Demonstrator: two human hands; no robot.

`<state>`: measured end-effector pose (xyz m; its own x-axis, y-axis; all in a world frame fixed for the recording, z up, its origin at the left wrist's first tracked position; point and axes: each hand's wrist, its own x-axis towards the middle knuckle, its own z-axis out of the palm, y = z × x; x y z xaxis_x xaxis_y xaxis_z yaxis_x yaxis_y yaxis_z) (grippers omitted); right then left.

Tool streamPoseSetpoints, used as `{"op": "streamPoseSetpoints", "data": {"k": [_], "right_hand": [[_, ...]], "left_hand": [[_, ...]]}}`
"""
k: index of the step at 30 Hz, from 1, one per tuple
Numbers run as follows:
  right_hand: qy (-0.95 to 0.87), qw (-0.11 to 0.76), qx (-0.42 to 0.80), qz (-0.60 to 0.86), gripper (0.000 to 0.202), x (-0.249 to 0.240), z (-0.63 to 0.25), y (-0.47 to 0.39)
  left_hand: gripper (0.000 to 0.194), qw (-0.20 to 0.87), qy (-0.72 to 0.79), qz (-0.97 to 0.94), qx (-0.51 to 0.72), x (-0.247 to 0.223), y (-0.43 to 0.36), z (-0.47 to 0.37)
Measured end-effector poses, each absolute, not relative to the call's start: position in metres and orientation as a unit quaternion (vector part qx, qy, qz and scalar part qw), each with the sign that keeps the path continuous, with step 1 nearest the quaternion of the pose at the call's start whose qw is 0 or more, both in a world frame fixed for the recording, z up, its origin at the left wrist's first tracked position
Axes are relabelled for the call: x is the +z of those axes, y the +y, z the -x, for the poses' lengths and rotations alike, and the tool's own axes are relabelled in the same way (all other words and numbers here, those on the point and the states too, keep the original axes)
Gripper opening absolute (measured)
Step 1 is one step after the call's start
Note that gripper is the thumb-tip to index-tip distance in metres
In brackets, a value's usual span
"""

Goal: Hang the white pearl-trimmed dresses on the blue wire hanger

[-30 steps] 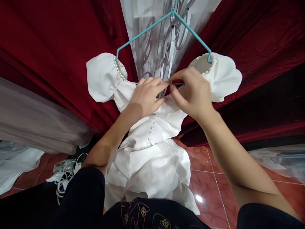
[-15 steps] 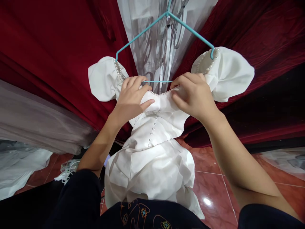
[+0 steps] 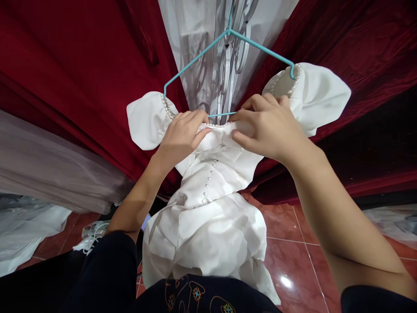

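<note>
A white dress (image 3: pixel 208 221) with puff sleeves, a pearl-edged neckline and a row of small buttons hangs from a thin teal hanger (image 3: pixel 195 55). My left hand (image 3: pixel 184 134) is closed on the neckline left of centre, thumb in front and fingers over the edge. On the right, my right hand (image 3: pixel 269 126) grips the same edge near the right sleeve, its thumb on the bodice. The hanger's lower bar shows between both hands. Fabric hides some fingertips.
Dark red curtains (image 3: pixel 81 65) fall on both sides, with white sheer fabric and pale metal scrollwork between them. Greyish tulle (image 3: pixel 48 161) is at the left. Below are red floor tiles (image 3: pixel 286 221) and a small bag with white cords (image 3: pixel 91 237).
The hanger's top and the left sleeve have dropped lower in view, and the left sleeve has shifted right. My left thumb has drawn in towards its fingers. My right hand has moved slightly right.
</note>
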<state>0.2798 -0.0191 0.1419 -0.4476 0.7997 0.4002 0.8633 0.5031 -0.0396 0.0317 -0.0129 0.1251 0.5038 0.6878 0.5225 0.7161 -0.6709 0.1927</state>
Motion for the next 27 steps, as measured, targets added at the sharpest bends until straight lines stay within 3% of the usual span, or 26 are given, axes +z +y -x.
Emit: {"op": "streamPoseSetpoints", "data": {"k": [6,12,17,27], "right_hand": [[-0.844,0.231,-0.046,0.481,0.013,0.145,-0.286,-0.016],[-0.818,0.254,-0.020,0.516,0.033,0.149,-0.292,-0.009],[-0.793,0.286,-0.035,0.536,0.043,0.143,-0.285,-0.004],[-0.798,0.365,-0.034,0.479,0.039,0.117,-0.290,0.001]], "left_hand": [[0.021,0.002,-0.391,0.864,-0.318,0.131,-0.008,-0.025],[0.040,-0.015,-0.381,0.853,-0.355,0.135,0.006,-0.007],[0.041,-0.009,-0.382,0.821,-0.424,0.131,0.014,0.006],[0.027,0.078,-0.367,0.879,-0.294,0.148,0.011,0.041]]}}
